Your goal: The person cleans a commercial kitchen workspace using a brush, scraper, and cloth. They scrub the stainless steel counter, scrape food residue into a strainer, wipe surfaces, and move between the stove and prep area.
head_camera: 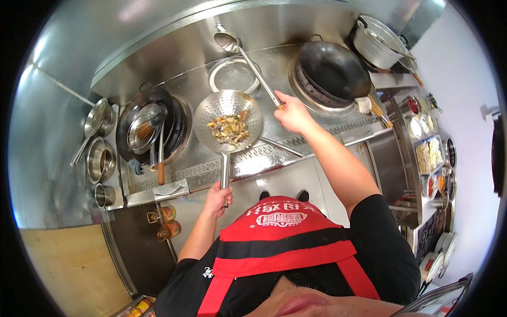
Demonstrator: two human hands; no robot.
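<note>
My left hand [218, 199] grips the metal handle of a perforated strainer ladle [206, 117], held over the front part of the steel stove top. Chopped food in yellow, brown and green pieces [229, 127] lies in its bowl. My right hand [293, 113] is closed around the wooden-tipped end of a long-handled wok ladle [227, 41], whose bowl is near the back splash panel. Beneath the ladle's shaft sits a round metal-rimmed basin or lid [233, 75]. A thin metal rod or handle [281, 146] sticks out to the right from under the strainer.
A dark wok [332, 71] stands right on a burner; another [126, 123] at left holds a strainer, a brush and utensils. Metal bowls [95, 158] line the left edge. A large pot [376, 43] stands back right, above ingredient containers [429, 154]. Oil bottles [168, 230] stand low left.
</note>
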